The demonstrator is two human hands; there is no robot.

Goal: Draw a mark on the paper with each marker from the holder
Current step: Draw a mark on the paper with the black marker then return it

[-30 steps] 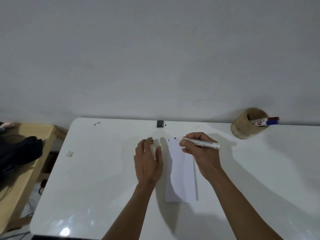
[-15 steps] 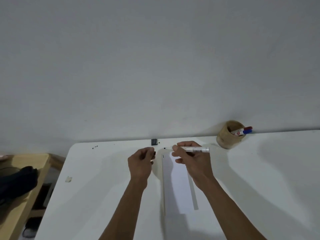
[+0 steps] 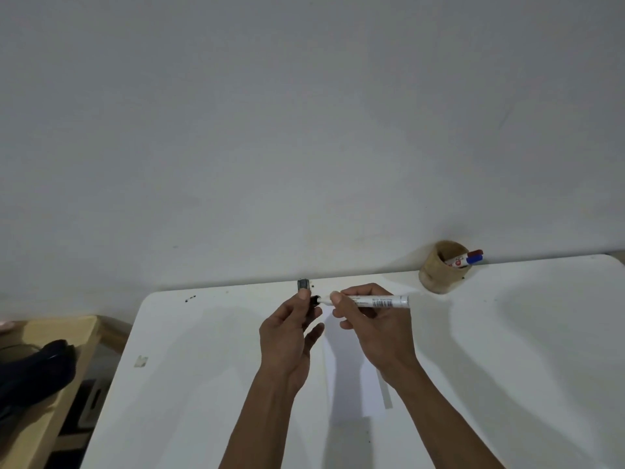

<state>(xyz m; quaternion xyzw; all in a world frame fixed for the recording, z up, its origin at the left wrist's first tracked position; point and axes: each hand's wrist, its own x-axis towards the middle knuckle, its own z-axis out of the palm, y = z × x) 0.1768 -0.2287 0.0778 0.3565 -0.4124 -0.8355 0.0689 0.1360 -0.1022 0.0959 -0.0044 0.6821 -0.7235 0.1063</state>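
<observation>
The white marker (image 3: 368,301) is lying level in the air just above the far end of the paper (image 3: 348,377), its dark tip pointing left at a black cap (image 3: 314,300). The right hand (image 3: 375,328) is pinching the barrel near the tip with its fingers closed around it; the left hand (image 3: 291,336) is closing thumb and forefinger on the cap, the other fingers hanging loose. It looks light, stiff and smooth, so holding close to the tip seems best for lining it up with the cap. Two more markers (image 3: 468,259) are leaning in the wooden holder (image 3: 436,270) at the back of the white table (image 3: 524,350). Whether the tip is entering the cap is too small to make out, and the hands are covering any mark on the paper.
</observation>
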